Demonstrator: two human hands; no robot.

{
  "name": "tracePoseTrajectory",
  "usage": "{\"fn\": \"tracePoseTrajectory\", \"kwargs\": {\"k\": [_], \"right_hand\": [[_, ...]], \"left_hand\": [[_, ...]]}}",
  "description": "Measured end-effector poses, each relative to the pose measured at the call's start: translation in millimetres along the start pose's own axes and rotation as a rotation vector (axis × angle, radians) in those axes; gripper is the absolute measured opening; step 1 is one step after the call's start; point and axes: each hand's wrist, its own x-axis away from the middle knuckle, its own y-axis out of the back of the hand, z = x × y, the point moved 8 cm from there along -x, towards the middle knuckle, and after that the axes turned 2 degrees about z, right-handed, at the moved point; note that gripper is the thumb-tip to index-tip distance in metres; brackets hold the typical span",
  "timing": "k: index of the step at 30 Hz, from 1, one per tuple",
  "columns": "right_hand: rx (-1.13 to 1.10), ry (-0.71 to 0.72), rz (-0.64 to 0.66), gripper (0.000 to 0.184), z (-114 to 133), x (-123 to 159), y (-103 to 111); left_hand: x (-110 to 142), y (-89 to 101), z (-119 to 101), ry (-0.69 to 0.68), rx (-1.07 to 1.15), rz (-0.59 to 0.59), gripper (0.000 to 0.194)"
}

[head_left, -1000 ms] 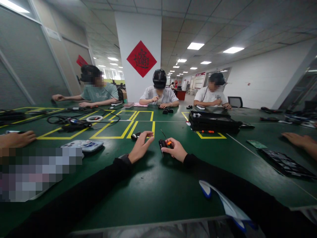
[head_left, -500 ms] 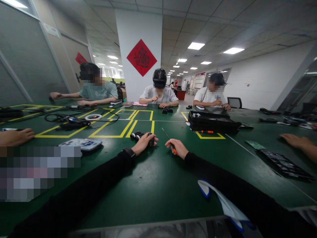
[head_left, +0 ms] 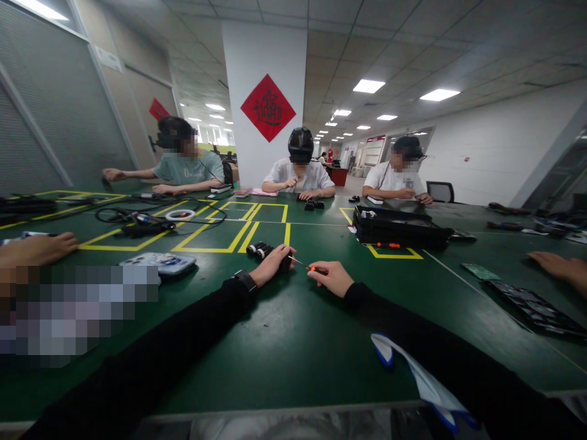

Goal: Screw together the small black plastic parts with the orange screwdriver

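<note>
Most of the black part (head_left: 287, 264) is hidden by the left-hand grip (head_left: 274, 263), and the tip of the screwdriver (head_left: 312, 268) is too small to tell whether it touches. The right-hand grip (head_left: 333, 278) covers most of the handle. Picture edges cut off a left neighbour's arm (head_left: 32, 252) and a right neighbour's arm (head_left: 571, 269).

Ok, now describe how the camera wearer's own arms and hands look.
Long, plain black sleeves reach down towards both wrists. A dark watch or band circles the left wrist. The left hand and right hand are ungloved.
</note>
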Motion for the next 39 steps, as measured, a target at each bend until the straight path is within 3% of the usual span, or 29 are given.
{"fn": "tracePoseTrajectory", "kwargs": {"k": [11, 20, 25, 29, 39], "right_hand": [[0.178, 0.041, -0.078, 0.028, 4, 3, 7], [0.421, 0.01, -0.064, 0.032, -1, 2, 11], [0.387, 0.099, -0.032, 0.021, 0, 0, 5], [0.306, 0.08, -0.051, 0.017, -7, -2, 8], [0.255, 0.07, -0.029, 0.029, -12, -8, 9]], "left_hand": [[4, -5.1, -6, -0.028, -0.141, 0.019, 0.041], [5, -11.1, -16, -0.156, -0.404, 0.017, 0.031], [6, -4.7, -20, -0.176, -0.434, -0.03, 0.033], [9, -5.3, -24, -0.152, -0.444, 0.003, 0.033], [6, -5.6, -12, -0.091, -0.373, -0.005, 0.035]]}}
